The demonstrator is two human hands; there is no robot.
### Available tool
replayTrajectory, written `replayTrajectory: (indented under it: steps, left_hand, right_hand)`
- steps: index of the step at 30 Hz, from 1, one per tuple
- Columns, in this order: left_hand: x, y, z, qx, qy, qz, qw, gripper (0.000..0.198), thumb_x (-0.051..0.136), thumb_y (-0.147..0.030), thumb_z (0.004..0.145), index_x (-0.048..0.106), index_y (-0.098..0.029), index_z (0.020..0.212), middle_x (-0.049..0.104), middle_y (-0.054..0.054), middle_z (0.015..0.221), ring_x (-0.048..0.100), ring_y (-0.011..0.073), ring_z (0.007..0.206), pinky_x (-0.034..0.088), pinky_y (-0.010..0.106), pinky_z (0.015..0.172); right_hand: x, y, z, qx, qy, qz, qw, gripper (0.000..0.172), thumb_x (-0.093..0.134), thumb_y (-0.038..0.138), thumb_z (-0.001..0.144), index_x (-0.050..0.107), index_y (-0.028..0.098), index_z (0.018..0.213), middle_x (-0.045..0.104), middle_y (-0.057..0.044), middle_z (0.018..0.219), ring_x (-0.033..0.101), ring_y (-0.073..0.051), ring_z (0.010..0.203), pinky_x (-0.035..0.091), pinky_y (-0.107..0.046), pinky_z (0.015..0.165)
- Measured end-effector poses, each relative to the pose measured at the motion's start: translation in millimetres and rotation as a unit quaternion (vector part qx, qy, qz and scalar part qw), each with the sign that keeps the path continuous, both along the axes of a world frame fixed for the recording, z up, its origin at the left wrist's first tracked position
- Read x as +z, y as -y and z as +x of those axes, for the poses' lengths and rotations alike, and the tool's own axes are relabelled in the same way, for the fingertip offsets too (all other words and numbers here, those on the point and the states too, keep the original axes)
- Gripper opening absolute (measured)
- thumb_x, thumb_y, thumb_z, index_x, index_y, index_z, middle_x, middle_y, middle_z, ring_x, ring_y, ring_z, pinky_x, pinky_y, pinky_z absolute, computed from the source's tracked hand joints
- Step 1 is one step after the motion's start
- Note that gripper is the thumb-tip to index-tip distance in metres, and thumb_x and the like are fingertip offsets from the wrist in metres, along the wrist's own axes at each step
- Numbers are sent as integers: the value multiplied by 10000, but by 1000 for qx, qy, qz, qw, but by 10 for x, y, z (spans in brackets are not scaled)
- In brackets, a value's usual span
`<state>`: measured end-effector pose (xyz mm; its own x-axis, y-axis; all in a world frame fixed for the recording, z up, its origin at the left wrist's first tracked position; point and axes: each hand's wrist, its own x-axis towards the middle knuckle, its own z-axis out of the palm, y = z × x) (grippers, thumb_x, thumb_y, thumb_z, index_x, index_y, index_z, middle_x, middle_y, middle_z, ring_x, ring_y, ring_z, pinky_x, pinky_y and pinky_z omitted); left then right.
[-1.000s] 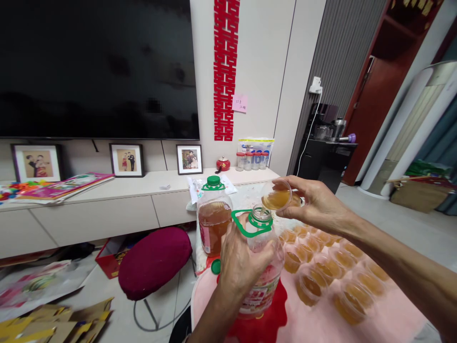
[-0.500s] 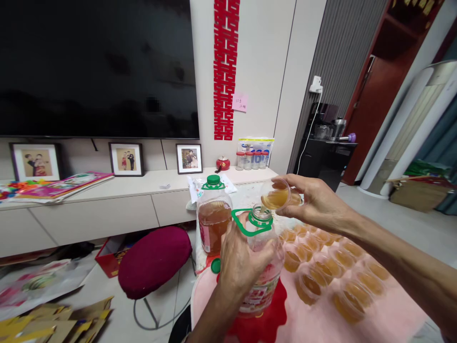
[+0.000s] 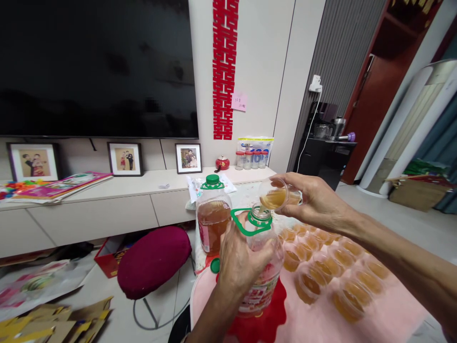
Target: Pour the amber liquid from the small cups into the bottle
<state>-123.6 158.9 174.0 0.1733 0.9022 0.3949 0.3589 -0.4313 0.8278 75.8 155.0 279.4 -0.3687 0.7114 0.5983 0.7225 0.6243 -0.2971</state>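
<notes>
My left hand (image 3: 241,259) is wrapped round the neck and shoulder of a clear plastic jug (image 3: 262,290) with a green carry handle (image 3: 246,231). The jug stands uncapped on a red scalloped mat (image 3: 276,317). Above its mouth, my right hand (image 3: 310,197) grips a clear plastic cup (image 3: 276,194), tilted to the left. Amber liquid runs from the cup's lip into the jug's opening. A green cap (image 3: 215,265) lies left of the jug. Behind stands a second jug (image 3: 214,221), capped and filled with brownish liquid.
Rows of clear cups (image 3: 312,286) with amber liquid stand on the pink tablecloth (image 3: 307,328) at right. A maroon stool (image 3: 155,259) is to the left. Lidded jars (image 3: 248,161) and picture frames (image 3: 188,158) line the low cabinet (image 3: 121,205) behind.
Both hands keep their places, the right still pouring from the tilted cup into the jug. The view has shifted very slightly.
</notes>
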Motion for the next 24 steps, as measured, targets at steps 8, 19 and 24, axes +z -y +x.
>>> replayTrajectory:
  steps: [8, 19, 24]
  left_hand:
    - [-3, 8, 1, -2, 6, -2, 1000, 414, 704, -334, 746, 668, -260, 1152, 685, 56, 1265, 608, 317, 1287, 446, 529, 1114]
    - [0, 18, -2, -3, 5, -2, 1000, 378, 708, -315, 756, 672, -254, 1127, 685, 56, 1247, 612, 305, 1275, 446, 511, 1103]
    - [17, 20, 0, -2, 6, 0, 1000, 403, 710, -313, 761, 677, -266, 1160, 683, 55, 1274, 609, 310, 1297, 453, 517, 1108]
  right_hand:
    - [11, -9, 12, 11, 37, 30, 999, 581, 920, -66, 770, 655, 171, 1230, 680, 60, 1157, 664, -131, 988, 463, -213, 850]
    - [9, -27, 10, 16, 69, 59, 996, 624, 902, -43, 792, 614, 212, 1284, 658, 60, 1222, 661, -161, 1074, 474, -250, 892]
    - [4, -34, 26, 16, 81, 67, 994, 627, 875, -43, 784, 620, 185, 1309, 654, 19, 1228, 655, -200, 1086, 481, -282, 909]
